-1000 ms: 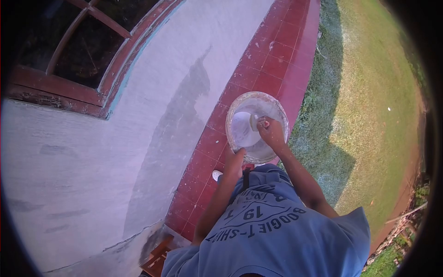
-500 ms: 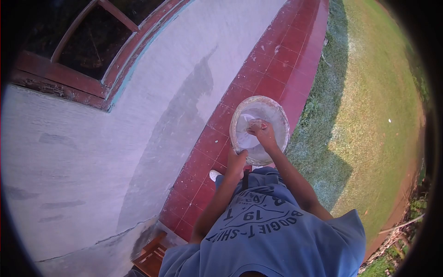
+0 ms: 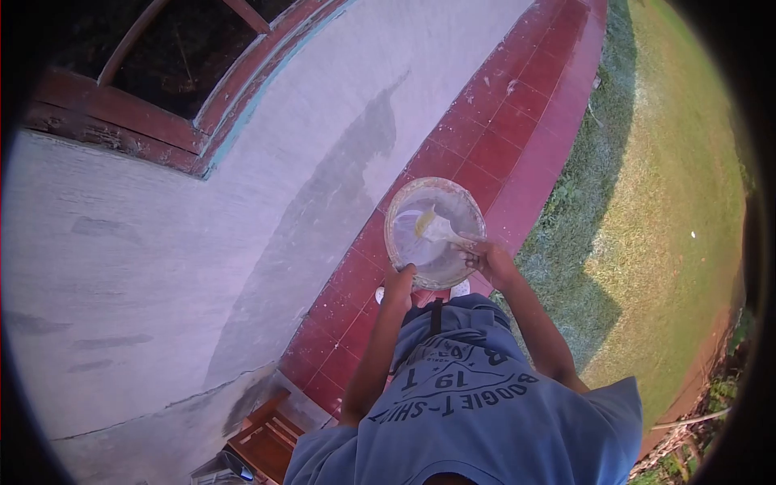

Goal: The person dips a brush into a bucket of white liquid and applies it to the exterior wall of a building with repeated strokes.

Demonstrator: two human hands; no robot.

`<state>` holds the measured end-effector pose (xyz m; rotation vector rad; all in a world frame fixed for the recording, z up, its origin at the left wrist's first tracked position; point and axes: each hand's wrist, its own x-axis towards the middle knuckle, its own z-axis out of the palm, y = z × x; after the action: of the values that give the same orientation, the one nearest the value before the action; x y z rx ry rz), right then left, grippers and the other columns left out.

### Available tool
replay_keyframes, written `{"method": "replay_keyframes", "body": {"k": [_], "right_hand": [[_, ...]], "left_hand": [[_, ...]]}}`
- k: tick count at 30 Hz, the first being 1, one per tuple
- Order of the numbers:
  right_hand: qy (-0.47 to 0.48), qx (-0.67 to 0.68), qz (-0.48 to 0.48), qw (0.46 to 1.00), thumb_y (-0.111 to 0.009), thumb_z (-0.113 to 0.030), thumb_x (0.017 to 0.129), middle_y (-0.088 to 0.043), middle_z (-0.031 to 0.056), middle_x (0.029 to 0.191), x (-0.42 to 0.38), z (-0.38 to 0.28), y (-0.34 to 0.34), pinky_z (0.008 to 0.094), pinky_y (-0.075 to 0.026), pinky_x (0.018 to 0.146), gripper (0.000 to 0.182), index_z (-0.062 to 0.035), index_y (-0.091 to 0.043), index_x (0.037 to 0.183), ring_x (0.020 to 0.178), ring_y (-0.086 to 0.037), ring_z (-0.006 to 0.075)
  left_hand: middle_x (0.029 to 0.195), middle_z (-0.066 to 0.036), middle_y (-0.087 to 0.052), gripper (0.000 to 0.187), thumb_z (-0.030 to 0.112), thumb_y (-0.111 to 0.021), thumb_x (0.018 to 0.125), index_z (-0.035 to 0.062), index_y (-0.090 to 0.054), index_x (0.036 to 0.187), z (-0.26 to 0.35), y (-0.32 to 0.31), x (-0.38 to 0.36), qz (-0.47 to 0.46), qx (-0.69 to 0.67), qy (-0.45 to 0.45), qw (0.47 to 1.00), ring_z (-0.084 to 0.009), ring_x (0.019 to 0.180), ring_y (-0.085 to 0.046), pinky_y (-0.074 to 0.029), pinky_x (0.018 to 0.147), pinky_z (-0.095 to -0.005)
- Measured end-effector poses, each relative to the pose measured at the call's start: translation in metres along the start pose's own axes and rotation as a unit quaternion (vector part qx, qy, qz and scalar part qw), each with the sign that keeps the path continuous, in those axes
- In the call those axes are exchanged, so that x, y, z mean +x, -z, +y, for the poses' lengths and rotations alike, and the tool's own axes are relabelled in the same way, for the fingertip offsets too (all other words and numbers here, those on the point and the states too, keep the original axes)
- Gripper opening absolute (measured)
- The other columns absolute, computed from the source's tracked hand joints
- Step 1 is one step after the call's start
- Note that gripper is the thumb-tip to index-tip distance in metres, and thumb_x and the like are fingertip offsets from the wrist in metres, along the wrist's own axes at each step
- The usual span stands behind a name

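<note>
A round, paint-smeared bucket [image 3: 436,279] is held in front of my body, with whitish paint [image 3: 408,234] inside it. My left hand [image 3: 401,284] grips the near left rim, thumb over the edge. In my right hand [image 3: 490,263], at the right side of the rim, is the handle of a paintbrush [image 3: 439,228]. The brush's pale, paint-coated body slants across the bucket's mouth, its yellowish bristles pointing to the upper left over the paint.
To the left rises a whitewashed wall [image 3: 162,267] with a red-framed window [image 3: 121,113]. A red tiled walkway [image 3: 493,153] runs alongside, bordered by grass [image 3: 663,202] on the right. Wooden furniture [image 3: 267,436] stands at the lower left.
My right hand has drawn back from inside the bucket to its right rim, bringing the brush and its bristles into sight. The bucket has shifted slightly left in view.
</note>
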<state>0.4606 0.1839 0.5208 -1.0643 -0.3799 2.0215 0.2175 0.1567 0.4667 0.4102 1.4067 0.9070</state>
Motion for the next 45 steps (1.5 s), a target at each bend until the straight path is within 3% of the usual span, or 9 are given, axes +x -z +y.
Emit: {"method": "replay_keyframes", "body": {"k": [6,13,23,28,29,34,38,43,45], "right_hand": [[-0.098,-0.018,-0.097,0.99,-0.046,-0.004,0.082,-0.064,0.0099,0.116,0.027,0.003,-0.033,0.03,-0.051,0.079,0.054,-0.0017,-0.044,0.136,0.09,-0.062,0.0149],[-0.073,0.069,-0.015,0.995,-0.045,-0.012,0.084,-0.056,0.0044,0.088,0.101,0.035,-0.045,0.0293,-0.044,0.055,0.034,-0.0084,-0.048,0.118,0.066,-0.052,0.0148],[-0.224,-0.145,0.202,0.942,-0.05,-0.015,0.094,-0.045,-0.003,0.076,0.417,0.192,0.218,0.0216,-0.034,0.046,0.02,-0.0144,-0.046,0.114,0.057,-0.043,0.0072],[-0.144,-0.225,0.18,0.946,-0.045,-0.029,0.101,-0.045,-0.0061,0.078,0.62,0.34,0.337,0.021,-0.035,0.049,0.038,-0.0166,-0.046,0.137,0.059,-0.041,0.0047],[-0.135,-0.229,0.165,0.95,-0.045,-0.028,0.101,-0.045,-0.0059,0.079,0.655,0.366,0.343,0.0211,-0.036,0.05,0.041,-0.0162,-0.044,0.14,0.06,-0.041,0.0046],[-0.091,-0.26,0.068,0.959,-0.046,-0.019,0.101,-0.051,-0.0003,0.081,0.782,0.452,0.319,0.0264,-0.042,0.071,0.037,-0.0047,-0.052,0.134,0.076,-0.047,0.0096],[-0.052,-0.292,0.016,0.955,-0.048,-0.017,0.1,-0.056,0.0012,0.086,0.848,0.447,0.298,0.029,-0.045,0.071,0.034,-0.004,-0.056,0.131,0.077,-0.051,0.0114],[0.074,-0.157,0.178,0.969,-0.049,-0.021,0.099,-0.053,-0.0011,0.085,0.949,0.436,0.36,0.0234,-0.042,0.059,0.043,-0.0105,-0.047,0.141,0.069,-0.047,0.0076],[0.319,-0.58,0.149,0.734,-0.053,-0.011,0.091,-0.067,0.0123,0.091,1.053,0.491,0.387,0.0353,-0.051,0.066,0.027,-0.0006,-0.06,0.116,0.077,-0.063,0.0269]], "left_hand": [[0.118,-0.014,-0.057,0.056,0.002,-0.055,0.079,0.0038,-0.043,0.134,0.001,0.08,0.037,0.035,-0.018,0.02,0.999,-0.0292,0.103,-0.063,-0.058,0.078,-0.0432],[0.122,-0.016,-0.053,0.06,0.0,-0.053,0.078,0.0023,-0.039,0.137,-0.004,0.172,0.135,0.061,-0.012,0.031,0.998,-0.0297,0.104,-0.062,-0.059,0.079,-0.0439],[0.122,-0.015,-0.052,0.063,0.0,-0.055,0.076,-0.002,-0.036,0.136,-0.136,0.197,0.345,0.17,-0.006,0.14,0.975,-0.0267,0.108,-0.058,-0.058,0.082,-0.0391],[0.128,-0.016,-0.047,0.061,0.001,-0.052,0.077,0.0012,-0.037,0.136,-0.295,0.224,0.406,0.178,0.155,0.123,0.964,-0.0303,0.114,-0.054,-0.055,0.089,-0.0461],[0.13,-0.015,-0.046,0.063,-0.001,-0.051,0.077,0.0036,-0.037,0.138,-0.297,0.21,0.419,0.284,-0.178,0.155,0.929,-0.0311,0.118,-0.052,-0.052,0.092,-0.0512],[0.134,-0.015,-0.047,0.061,0.004,-0.053,0.077,0.0001,-0.039,0.136,-0.323,0.195,0.442,0.311,-0.261,0.144,0.902,-0.0296,0.124,-0.049,-0.047,0.101,-0.0483],[0.134,-0.014,-0.048,0.065,-0.001,-0.054,0.074,0.002,-0.039,0.137,-0.317,0.198,0.453,0.359,-0.283,0.162,0.874,-0.0304,0.125,-0.049,-0.047,0.103,-0.0494],[0.133,-0.013,-0.048,0.064,-0.003,-0.054,0.073,0.0018,-0.04,0.136,-0.314,0.206,0.466,0.364,-0.267,0.161,0.877,-0.0299,0.125,-0.049,-0.046,0.104,-0.0493],[0.133,-0.014,-0.049,0.064,-0.004,-0.053,0.073,0.0012,-0.041,0.136,-0.308,0.207,0.471,0.356,-0.29,0.17,0.872,-0.0291,0.125,-0.05,-0.045,0.106,-0.0474]]}}
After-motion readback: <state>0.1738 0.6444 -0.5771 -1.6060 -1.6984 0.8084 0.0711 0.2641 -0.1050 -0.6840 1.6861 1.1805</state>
